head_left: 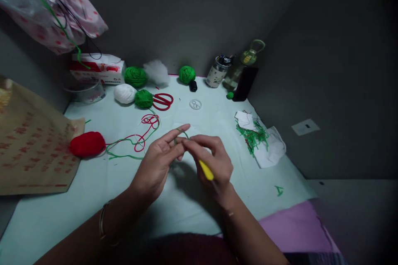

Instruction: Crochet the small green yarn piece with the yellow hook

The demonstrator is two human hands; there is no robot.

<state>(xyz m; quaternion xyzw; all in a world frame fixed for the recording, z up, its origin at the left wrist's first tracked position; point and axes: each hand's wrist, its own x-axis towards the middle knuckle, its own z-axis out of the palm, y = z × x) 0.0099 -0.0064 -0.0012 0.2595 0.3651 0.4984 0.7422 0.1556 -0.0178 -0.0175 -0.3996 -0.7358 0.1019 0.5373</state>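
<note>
My left hand [158,157] is raised over the middle of the table, index finger extended, with green yarn [183,131] looped over that finger and pinched by the thumb. Close against it, my right hand [217,159] grips a crochet hook [206,170] by its yellow handle. The hook's tip and any stitches are hidden between the fingertips. Left of my hands, loose green and red strands lie tangled on the cloth. The red strand runs to a red yarn ball [87,145]; a green one reaches a small green yarn ball [144,99] beside red-handled scissors [163,102].
Along the back stand a tissue box [99,70], more yarn balls, white stuffing [156,72], a pen cup [217,72], a bottle [236,72] and a dark phone [245,84]. Yarn scraps [253,134] lie right. A paper bag [37,145] stands left.
</note>
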